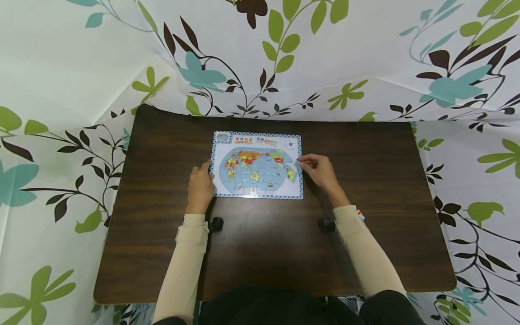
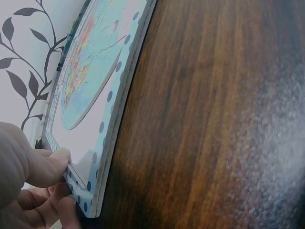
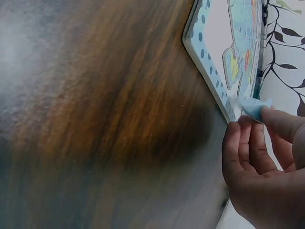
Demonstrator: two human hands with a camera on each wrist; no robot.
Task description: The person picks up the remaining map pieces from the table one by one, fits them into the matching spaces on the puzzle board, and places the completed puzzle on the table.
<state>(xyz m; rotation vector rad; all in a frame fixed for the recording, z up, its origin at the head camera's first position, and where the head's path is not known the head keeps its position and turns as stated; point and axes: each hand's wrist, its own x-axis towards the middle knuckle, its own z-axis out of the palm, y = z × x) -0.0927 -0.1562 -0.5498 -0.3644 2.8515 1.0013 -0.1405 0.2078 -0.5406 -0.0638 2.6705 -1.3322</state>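
Note:
A world map jigsaw board [image 1: 222, 148] with a blue dotted border lies on the table, its oval map mostly filled with pieces. At the board's left edge my left hand [image 1: 200, 187] grips the border; the left wrist view shows the thumb [image 2: 51, 167] on top and the other fingers curled at the side. My right hand [image 1: 321, 170] pinches a small light-blue puzzle piece [image 3: 255, 109] between thumb and fingers, over the right border. Just left of that piece, a white gap [image 1: 295, 159] shows in the map's right side, near a yellow-green loose-edged piece [image 1: 290, 174].
The dark wood table [image 1: 260, 253] reaches out on both sides of the board and in front of it. Behind it hangs a white cloth [image 1: 365, 58] with leaf prints. Black wrist cameras [image 1: 215, 224] sit beside both forearms.

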